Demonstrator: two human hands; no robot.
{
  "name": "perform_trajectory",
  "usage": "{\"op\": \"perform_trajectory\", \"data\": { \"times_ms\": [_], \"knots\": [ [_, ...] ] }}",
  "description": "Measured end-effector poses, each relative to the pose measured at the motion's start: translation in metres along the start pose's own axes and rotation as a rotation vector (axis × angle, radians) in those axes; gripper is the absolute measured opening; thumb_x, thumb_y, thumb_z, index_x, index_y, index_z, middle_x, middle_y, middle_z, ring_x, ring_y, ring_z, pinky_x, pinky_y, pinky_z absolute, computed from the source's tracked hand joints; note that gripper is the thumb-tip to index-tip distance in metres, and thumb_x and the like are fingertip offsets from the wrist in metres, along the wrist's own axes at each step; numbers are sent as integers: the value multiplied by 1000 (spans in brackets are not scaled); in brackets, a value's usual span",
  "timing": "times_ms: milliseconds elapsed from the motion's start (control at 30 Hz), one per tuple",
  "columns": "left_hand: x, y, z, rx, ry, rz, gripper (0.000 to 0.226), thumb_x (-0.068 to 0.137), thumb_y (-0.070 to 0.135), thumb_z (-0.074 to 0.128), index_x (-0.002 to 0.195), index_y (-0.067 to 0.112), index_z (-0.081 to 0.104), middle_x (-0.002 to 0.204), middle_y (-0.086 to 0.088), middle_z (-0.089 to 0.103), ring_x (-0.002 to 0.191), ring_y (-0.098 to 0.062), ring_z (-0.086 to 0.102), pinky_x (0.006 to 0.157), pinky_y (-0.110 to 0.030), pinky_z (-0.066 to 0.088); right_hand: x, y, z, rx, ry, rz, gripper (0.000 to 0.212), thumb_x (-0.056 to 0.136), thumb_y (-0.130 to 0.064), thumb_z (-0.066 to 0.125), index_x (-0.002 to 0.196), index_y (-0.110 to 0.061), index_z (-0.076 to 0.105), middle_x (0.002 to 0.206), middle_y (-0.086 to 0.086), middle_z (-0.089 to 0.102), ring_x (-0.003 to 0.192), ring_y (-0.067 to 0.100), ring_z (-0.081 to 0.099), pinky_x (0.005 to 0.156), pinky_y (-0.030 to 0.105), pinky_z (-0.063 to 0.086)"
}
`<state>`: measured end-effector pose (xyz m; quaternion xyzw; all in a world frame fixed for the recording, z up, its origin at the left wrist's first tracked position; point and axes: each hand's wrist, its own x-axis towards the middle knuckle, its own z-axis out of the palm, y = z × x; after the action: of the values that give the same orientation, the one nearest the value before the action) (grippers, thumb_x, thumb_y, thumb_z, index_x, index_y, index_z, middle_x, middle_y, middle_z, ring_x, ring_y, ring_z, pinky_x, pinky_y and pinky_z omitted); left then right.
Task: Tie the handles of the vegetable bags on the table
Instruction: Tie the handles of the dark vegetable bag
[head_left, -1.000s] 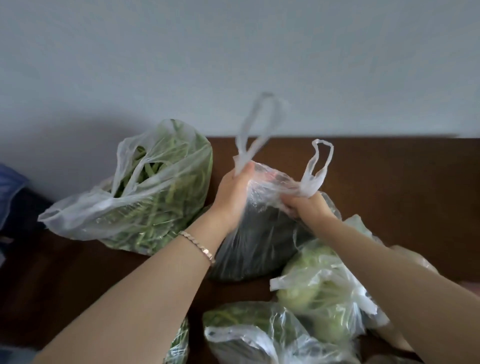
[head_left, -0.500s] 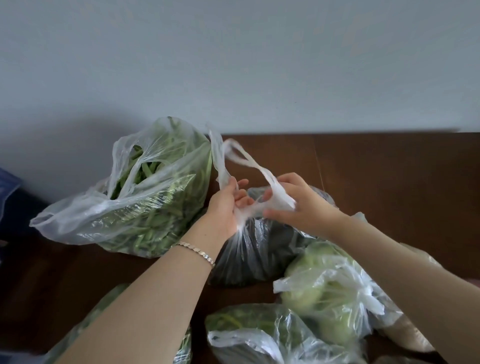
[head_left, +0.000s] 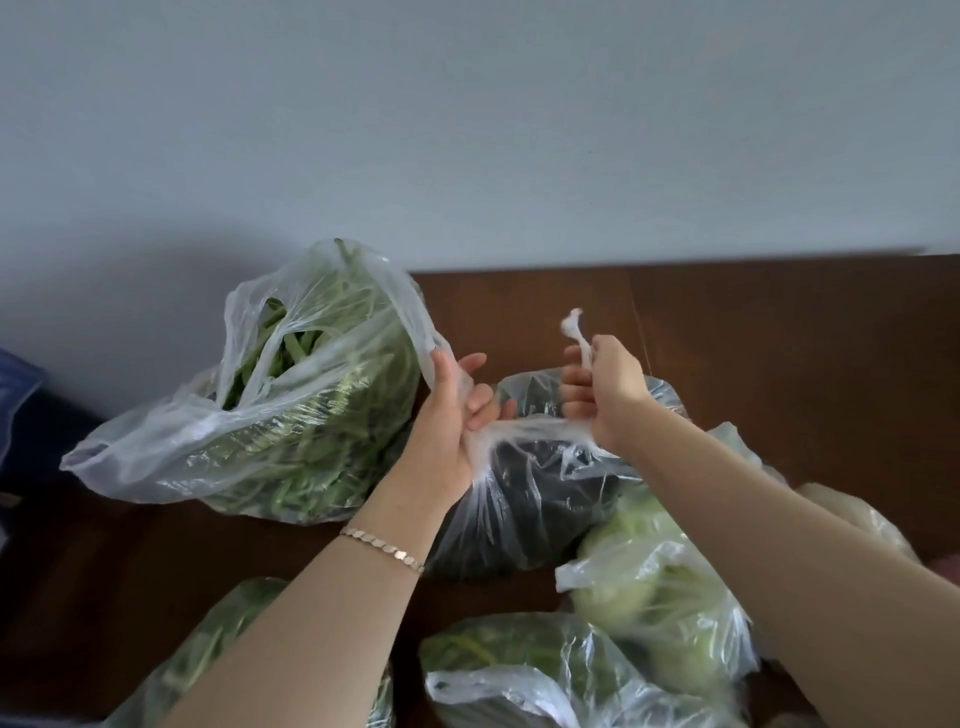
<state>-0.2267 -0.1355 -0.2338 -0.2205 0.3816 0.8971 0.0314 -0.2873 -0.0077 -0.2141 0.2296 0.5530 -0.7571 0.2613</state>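
The bag of dark vegetables (head_left: 524, 499) sits in the middle of the desk (head_left: 779, 332), its two thin handles drawn across its mouth and pulled taut between the hands. The left hand (head_left: 447, 415) is closed around one handle just above the bag's neck, with a loose strip of film trailing up over its thumb. The right hand (head_left: 605, 392) is fisted around the other handle, whose twisted end (head_left: 575, 332) pokes up above the knuckles. The film is thin, soft and slippery, so it will likely stretch or tear if yanked; the best hold is low on each handle, near the crossing, where the plastic bunches into a cord. The contents look heavy enough to anchor the bag while the knot is cinched.

Just left, touching it, a bag of green beans (head_left: 291, 405) lies open with its handles slack, seemingly untied. To the right, a bag of pale green vegetables (head_left: 654, 592) leans against the dark one, and two more bags of greens (head_left: 524, 670) lie at the near edge.
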Motion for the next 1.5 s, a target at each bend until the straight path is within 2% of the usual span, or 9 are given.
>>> {"op": "perform_trajectory", "data": {
  "times_ms": [200,433,667,800,933,1167,1300,1400,1500],
  "knots": [
    [-7,15,26,287,-81,28,82,85,68,1,76,8,56,37,6,31,30,-6,22,36,-15,23,3,5,-3,-142,22,-24,26,96,-7,35,81,-9,56,55,-3,33,31,4,26,29,15,20],
    [-1,7,34,699,254,-82,35,87,35,62,65,9,55,43,3,41,29,-6,32,33,-17,27,-26,14,-2,-679,-267,-280,27,90,-2,41,67,-11,52,48,-4,37,44,8,31,44,21,26],
    [-3,4,36,783,229,-204,34,85,42,61,74,10,59,54,0,45,40,-9,36,44,-22,33,-30,18,-16,-594,-207,-274,34,94,-29,49,68,-10,60,54,1,45,48,12,37,48,21,32],
    [-10,-5,39,892,175,163,19,91,24,56,94,11,70,63,5,56,46,-3,47,49,-16,37,-22,18,-16,-326,0,-108,30,91,-35,54,70,-14,60,54,1,52,46,10,42,37,16,33],
    [-24,-14,36,1194,-45,520,22,93,11,53,106,3,68,97,0,64,83,0,56,74,1,39,-20,18,-15,-355,137,-19,16,84,-27,65,81,-12,59,50,-1,49,41,9,36,36,18,31],
    [-28,-6,31,1396,15,718,21,91,10,56,107,4,69,93,-1,61,88,-10,55,77,-1,35,-33,20,-21,-911,-74,-585,16,88,-11,53,92,-6,68,88,3,59,73,10,52,69,21,39],
    [-23,1,29,1140,165,548,19,89,15,60,100,5,71,100,-3,69,89,-13,64,80,-18,50,-42,21,-26,-823,-281,-430,13,83,-5,60,79,-12,70,61,3,59,52,5,47,55,24,41],
    [-23,2,30,994,217,407,8,86,15,65,87,13,72,77,3,68,64,-2,62,63,-13,49,-43,24,-28,-596,-265,-320,34,76,10,62,96,-16,68,75,3,69,70,16,61,77,39,54],
    [-27,0,32,951,227,246,13,90,20,59,82,19,69,72,7,65,70,-7,64,63,-16,50,-47,26,-28,-341,-231,-330,46,76,11,65,100,-27,62,72,4,68,75,21,64,81,39,54]
  ]
}}
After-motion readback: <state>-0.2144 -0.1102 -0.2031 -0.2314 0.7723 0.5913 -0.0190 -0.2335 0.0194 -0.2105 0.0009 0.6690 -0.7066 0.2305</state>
